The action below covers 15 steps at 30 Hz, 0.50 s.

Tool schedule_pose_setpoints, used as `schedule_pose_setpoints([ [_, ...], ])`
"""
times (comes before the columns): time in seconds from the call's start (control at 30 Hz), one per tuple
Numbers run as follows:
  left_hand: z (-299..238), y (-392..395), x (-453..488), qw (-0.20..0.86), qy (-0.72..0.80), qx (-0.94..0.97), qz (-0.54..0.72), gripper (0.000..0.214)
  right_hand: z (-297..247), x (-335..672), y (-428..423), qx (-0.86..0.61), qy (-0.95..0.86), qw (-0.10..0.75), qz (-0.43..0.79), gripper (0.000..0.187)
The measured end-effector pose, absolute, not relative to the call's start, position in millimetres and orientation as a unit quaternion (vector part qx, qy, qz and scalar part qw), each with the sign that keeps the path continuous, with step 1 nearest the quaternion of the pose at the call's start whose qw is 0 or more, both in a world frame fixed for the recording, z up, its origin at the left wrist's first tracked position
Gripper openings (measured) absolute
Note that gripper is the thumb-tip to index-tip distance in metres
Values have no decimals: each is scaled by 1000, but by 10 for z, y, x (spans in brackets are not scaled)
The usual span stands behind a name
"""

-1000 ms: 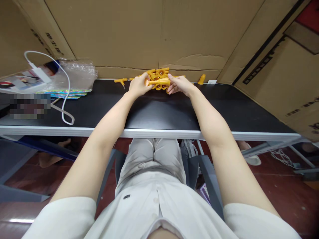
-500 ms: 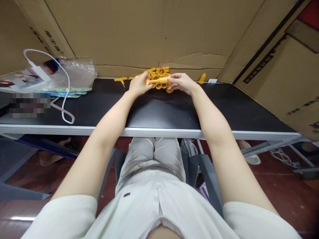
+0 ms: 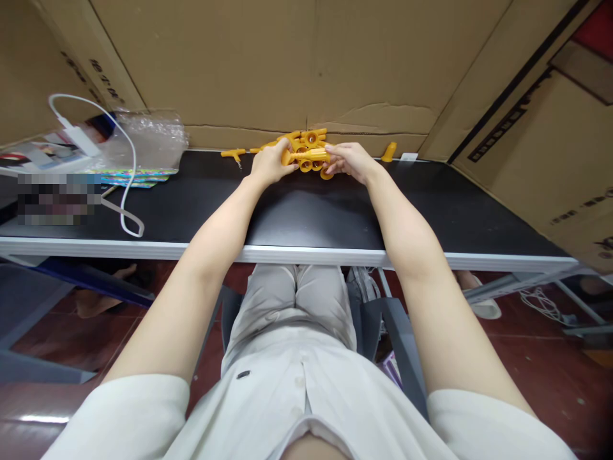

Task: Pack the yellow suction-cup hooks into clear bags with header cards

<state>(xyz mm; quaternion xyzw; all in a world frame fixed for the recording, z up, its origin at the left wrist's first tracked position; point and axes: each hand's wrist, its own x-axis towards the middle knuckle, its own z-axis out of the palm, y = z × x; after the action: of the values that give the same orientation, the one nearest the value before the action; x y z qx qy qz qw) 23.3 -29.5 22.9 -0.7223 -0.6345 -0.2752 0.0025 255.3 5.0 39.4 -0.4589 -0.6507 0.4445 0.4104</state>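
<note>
My left hand (image 3: 271, 163) pinches the flared end of a yellow plastic corkscrew piece (image 3: 313, 154) between thumb and fingers. The piece lies sideways, with a narrow ridged neck and a thicker ribbed body. At its right end, my right hand (image 3: 352, 161) closes its fingertips on the body. Behind and below it is a pile of similar yellow parts (image 3: 312, 138), several with round cup openings facing me. Left of my left hand lies a yellow T-shaped handle (image 3: 233, 154) with a metal spiral (image 3: 240, 164) below it. My hands partly cover the pile.
A yellow bell-shaped part (image 3: 389, 151) stands at the back right beside a small white tag (image 3: 408, 156). To the left are clear plastic bags (image 3: 153, 137), colourful packets (image 3: 143, 179) and a white cable (image 3: 131, 160). Cardboard walls (image 3: 306, 70) enclose the black tabletop (image 3: 311, 211).
My right fingertips have shifted slightly to the right along the held piece, showing more of its ribbed body. My left hand keeps its pinch on the flared end.
</note>
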Motion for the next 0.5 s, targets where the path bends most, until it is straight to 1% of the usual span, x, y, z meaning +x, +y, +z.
schedule_pose_setpoints([
  [0.1,223,-296,191,-8,-625,-726,-288,80,419,2563,85,-446,-637,449,440,45],
  [0.17,216,-283,119,-9,-627,-716,-308,88,448,2599,149,-436,-622,494,423,49],
  [0.2,210,-272,70,-4,-632,-706,-320,88,463,2628,194,-434,-612,520,408,50],
  [0.3,173,-221,-111,24,-668,-661,-342,78,500,2747,346,-443,-559,596,369,50],
  [0.4,98,-151,-290,17,-725,-601,-334,73,519,2855,442,-479,-537,602,346,46],
  [0.5,14,-84,-397,-41,-766,-576,-284,71,523,2891,460,-525,-508,602,322,41],
])
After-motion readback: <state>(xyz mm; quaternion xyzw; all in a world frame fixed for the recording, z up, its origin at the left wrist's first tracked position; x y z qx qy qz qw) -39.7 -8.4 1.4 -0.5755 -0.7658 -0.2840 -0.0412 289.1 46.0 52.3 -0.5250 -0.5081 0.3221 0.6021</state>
